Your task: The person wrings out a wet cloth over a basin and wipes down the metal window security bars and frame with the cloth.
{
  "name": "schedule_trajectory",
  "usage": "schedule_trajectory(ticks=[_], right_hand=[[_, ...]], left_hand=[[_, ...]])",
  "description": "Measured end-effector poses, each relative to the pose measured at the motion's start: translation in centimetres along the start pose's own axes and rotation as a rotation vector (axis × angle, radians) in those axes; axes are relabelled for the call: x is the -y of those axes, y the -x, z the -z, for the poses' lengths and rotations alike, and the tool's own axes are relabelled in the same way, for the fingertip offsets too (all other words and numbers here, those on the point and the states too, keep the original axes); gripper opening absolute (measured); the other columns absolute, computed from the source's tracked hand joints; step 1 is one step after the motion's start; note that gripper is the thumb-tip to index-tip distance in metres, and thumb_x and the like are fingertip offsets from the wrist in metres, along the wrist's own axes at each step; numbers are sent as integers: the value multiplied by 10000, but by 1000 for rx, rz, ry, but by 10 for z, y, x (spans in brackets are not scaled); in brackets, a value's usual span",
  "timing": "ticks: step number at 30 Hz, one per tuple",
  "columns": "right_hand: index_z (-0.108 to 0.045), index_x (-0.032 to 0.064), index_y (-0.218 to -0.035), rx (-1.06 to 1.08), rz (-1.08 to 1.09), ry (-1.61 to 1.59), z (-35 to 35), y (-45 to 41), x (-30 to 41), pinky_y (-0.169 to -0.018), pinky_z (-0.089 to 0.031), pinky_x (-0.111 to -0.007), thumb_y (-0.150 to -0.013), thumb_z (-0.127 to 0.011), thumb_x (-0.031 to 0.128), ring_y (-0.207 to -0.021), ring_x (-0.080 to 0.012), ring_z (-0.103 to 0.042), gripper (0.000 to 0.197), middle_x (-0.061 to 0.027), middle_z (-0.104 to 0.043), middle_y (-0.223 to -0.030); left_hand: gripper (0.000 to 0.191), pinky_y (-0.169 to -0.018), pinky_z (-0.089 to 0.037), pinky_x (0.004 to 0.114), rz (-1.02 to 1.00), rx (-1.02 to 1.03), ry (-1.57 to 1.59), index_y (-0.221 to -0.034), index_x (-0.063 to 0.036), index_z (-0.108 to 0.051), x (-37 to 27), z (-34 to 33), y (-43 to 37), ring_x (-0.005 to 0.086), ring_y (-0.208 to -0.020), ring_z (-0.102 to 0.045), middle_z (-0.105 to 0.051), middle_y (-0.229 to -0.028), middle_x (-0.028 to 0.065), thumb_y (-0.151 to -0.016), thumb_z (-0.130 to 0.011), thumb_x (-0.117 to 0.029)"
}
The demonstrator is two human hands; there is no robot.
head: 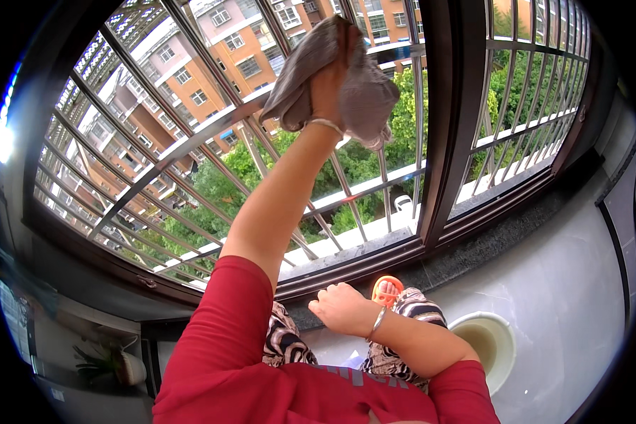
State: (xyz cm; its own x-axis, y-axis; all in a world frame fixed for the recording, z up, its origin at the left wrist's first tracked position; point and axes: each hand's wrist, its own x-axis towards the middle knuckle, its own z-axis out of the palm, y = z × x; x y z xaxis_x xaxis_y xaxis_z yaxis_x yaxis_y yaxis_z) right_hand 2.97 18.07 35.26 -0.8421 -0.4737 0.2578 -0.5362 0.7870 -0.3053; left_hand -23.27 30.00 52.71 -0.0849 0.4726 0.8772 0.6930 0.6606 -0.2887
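Note:
My left hand (327, 87) reaches far up and forward with a grey cloth (368, 100) draped around it. The cloth lies against the window pane, and its folds hide parts of my fingers. A bangle circles that wrist. My right hand (342, 307) is held in front of my waist with its fingers curled in and nothing visible in it. A silver bangle is on this wrist too. The brown window frame (448, 116) runs beside and below the cloth.
A pale bucket (511, 342) of murky water stands on the tiled floor (556, 275) at the right. Metal bars (191, 132) stand outside the window. A dark stone ledge (471, 257) runs under the frame. A potted plant (130, 368) is at the lower left.

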Motion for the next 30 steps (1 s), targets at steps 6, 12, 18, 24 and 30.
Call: schedule_trajectory(ticks=[6, 12, 18, 24, 30], right_hand=[[-558, 66, -779, 127, -58, 7, 6, 8, -2, -631, -454, -357, -780, -501, 148, -707, -253, -599, 99, -108, -590, -752], [-588, 58, -791, 239, -47, 9, 3, -7, 10, -634, -458, -352, -784, -501, 145, -721, -248, -604, 122, -107, -598, -772], [-650, 73, -808, 375, 23, 61, -17, -20, 20, -590, -507, -370, -807, -513, 176, -723, -246, -655, 171, -95, -657, -765], [-644, 77, -832, 359, 72, 45, -23, -25, 26, -583, -508, -378, -815, -497, 173, -705, -247, -653, 176, -87, -653, -732], [-642, 71, -783, 333, 42, 61, -23, -17, 19, -571, -504, -383, -826, -477, 185, -676, -265, -649, 205, -102, -648, -710]], left_hand=[[892, -687, -515, 337, -111, 287, -47, -1412, -55, -181, -43, 32, -15, 254, -847, -619, -468, -1242, 157, -674, -666, -184], [938, -692, -501, 313, -304, 70, -8, -1400, -16, -201, -83, -30, -45, 276, -856, -588, -505, -1129, 211, -604, -694, -74], [829, -800, -490, 309, -257, 142, 214, -1383, 25, -221, -77, -12, -37, 257, -968, -546, -521, -1059, 182, -669, -640, -12], [634, -974, -398, 350, -506, 105, 246, -1378, -34, -286, -25, -4, -7, 261, -1144, -446, -463, -1223, 130, -786, -514, -54], [604, -1002, -380, 356, -441, 384, 203, -1364, -192, -356, -3, 13, 49, 231, -1194, -420, -466, -1268, 68, -792, -503, -66]])
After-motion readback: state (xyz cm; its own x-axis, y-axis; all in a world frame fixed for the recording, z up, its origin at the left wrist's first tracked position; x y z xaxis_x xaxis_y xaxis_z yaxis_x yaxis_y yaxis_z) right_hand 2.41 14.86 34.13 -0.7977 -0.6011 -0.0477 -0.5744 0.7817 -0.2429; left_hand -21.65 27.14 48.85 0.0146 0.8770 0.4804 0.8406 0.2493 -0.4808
